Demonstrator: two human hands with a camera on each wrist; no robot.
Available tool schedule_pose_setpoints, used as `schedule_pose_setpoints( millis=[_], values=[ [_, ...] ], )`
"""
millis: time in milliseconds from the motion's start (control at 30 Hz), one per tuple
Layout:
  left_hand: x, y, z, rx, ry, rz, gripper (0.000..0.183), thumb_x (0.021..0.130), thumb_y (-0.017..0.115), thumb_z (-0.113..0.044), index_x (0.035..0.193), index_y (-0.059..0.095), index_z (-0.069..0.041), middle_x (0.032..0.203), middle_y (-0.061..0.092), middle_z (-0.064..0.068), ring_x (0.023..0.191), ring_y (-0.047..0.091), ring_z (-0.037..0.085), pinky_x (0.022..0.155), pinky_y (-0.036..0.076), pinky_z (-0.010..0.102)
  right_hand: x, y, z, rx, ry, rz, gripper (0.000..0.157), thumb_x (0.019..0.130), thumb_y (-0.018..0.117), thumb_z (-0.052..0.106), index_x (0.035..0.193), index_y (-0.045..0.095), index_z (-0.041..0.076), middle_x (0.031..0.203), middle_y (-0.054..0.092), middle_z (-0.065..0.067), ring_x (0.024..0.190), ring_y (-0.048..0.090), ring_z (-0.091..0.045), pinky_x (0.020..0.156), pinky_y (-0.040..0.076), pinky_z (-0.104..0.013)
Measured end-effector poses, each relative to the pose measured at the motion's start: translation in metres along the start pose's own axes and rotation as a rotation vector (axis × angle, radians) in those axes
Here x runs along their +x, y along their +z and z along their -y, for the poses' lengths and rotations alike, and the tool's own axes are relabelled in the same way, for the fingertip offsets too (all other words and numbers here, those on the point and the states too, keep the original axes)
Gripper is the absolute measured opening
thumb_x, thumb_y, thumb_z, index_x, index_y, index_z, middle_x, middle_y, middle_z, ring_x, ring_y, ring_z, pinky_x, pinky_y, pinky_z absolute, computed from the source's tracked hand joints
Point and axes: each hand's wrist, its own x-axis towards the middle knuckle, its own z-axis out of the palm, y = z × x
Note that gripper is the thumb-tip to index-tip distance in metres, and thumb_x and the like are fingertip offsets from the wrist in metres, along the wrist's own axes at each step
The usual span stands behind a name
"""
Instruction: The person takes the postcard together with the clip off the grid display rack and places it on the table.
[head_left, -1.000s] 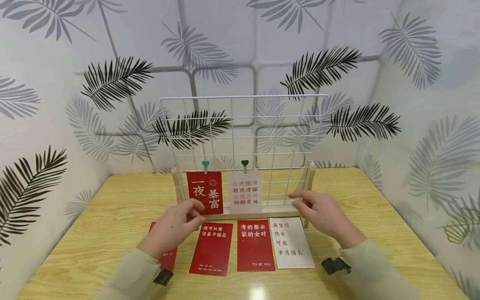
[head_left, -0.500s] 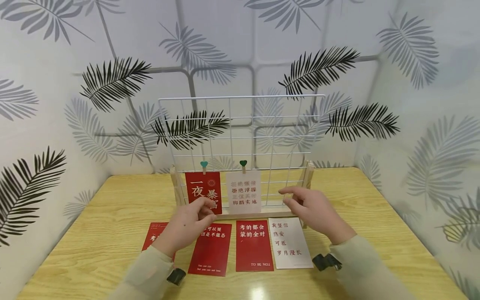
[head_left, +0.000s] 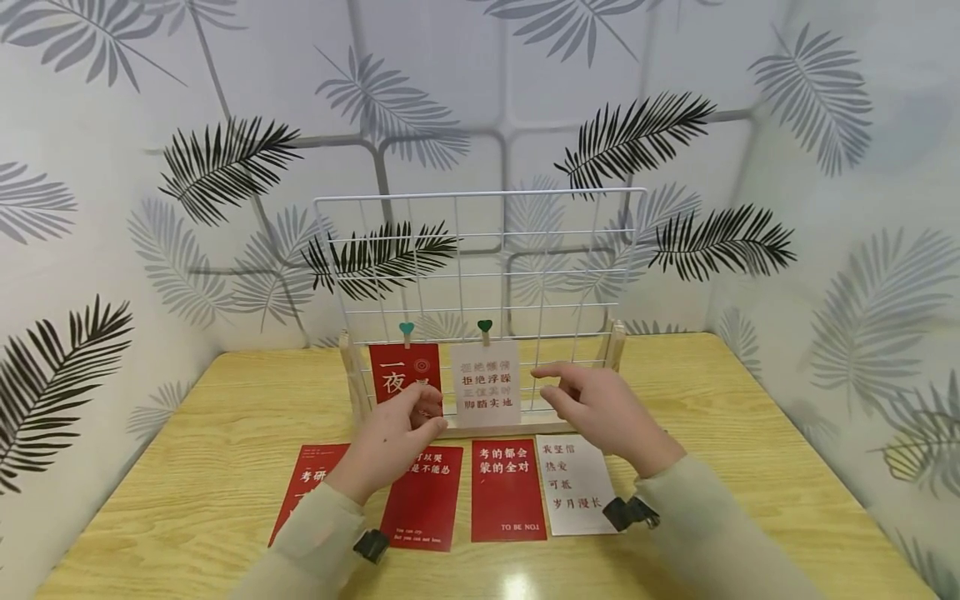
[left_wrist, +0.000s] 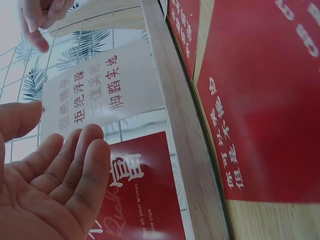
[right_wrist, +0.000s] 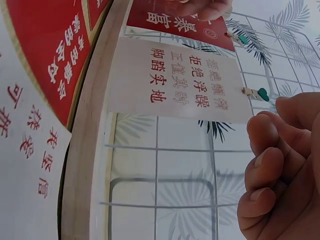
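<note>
My left hand (head_left: 393, 437) hovers before the red card (head_left: 390, 362) on the wire grid and covers its lower part in the head view. Its fingers are loosely bent and hold nothing, as the left wrist view shows. To the right of the white card (head_left: 486, 408), my right hand (head_left: 603, 412) floats with relaxed fingers and nothing in them. Both cards hang from the grid by small heart-topped clothespins: a teal one (head_left: 407, 331) on the red card and a dark green one (right_wrist: 260, 94) on the white card.
The white wire grid (head_left: 480, 193) stands upright in a wooden base (head_left: 536, 422) on the wood-grain table (head_left: 187, 433). In front of it lie a red card (head_left: 300, 483), another red card (head_left: 420, 517), a third red card (head_left: 508, 500) and a white card (head_left: 570, 475). Leaf-patterned cloth surrounds the table.
My left hand has moved right across the hanging red card, uncovering more of the leftmost card on the table. My right hand has moved left toward the hanging white card.
</note>
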Motion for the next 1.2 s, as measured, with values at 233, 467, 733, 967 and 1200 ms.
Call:
schedule_pose_setpoints(
  millis=[233,467,733,967,1200],
  values=[
    [0.004,0.004,0.000,-0.014,-0.016,-0.008,0.040,0.093,0.075,-0.026,0.129,0.060,-0.018,0.114,0.065,-0.001,0.099,0.062,0.019,0.087,0.056,0.043,0.012,0.004,0.014,0.025,0.002,0.015,0.032,0.103,0.060,0.032,0.133,0.066,0.022,0.062,0.051,0.004,0.052,0.045,-0.013,0.051,0.042,-0.031],
    [0.009,0.007,-0.002,-0.032,-0.028,-0.004,0.042,0.094,0.073,-0.028,0.132,0.058,-0.019,0.118,0.065,0.000,0.101,0.062,0.020,0.087,0.055,0.042,0.026,0.006,0.026,-0.021,-0.016,0.004,0.034,0.103,0.060,0.032,0.135,0.065,0.023,0.063,0.050,0.003,0.054,0.046,-0.014,0.049,0.038,-0.030],
    [0.015,0.009,-0.005,-0.040,-0.034,0.000,0.047,0.094,0.073,-0.027,0.137,0.056,-0.017,0.121,0.064,0.001,0.105,0.062,0.021,0.092,0.054,0.044,0.039,0.006,0.041,-0.048,-0.055,-0.029,0.034,0.102,0.061,0.032,0.135,0.066,0.024,0.062,0.050,0.004,0.052,0.045,-0.014,0.047,0.038,-0.031],
    [0.019,0.009,-0.006,-0.036,-0.054,0.000,0.052,0.095,0.072,-0.028,0.141,0.053,-0.017,0.123,0.064,0.003,0.105,0.061,0.021,0.093,0.054,0.043,0.050,0.005,0.047,-0.065,-0.097,-0.034,0.035,0.103,0.060,0.029,0.136,0.064,0.021,0.061,0.050,0.004,0.050,0.044,-0.013,0.046,0.038,-0.031],
    [0.023,0.011,-0.010,-0.017,-0.063,0.012,0.056,0.095,0.072,-0.034,0.144,0.051,-0.018,0.126,0.064,0.001,0.108,0.061,0.021,0.093,0.054,0.045,0.061,0.004,0.053,-0.172,-0.072,0.005,0.046,0.103,0.060,0.032,0.147,0.054,0.024,0.065,0.055,0.006,0.049,0.047,-0.013,0.047,0.041,-0.031]
  ],
)
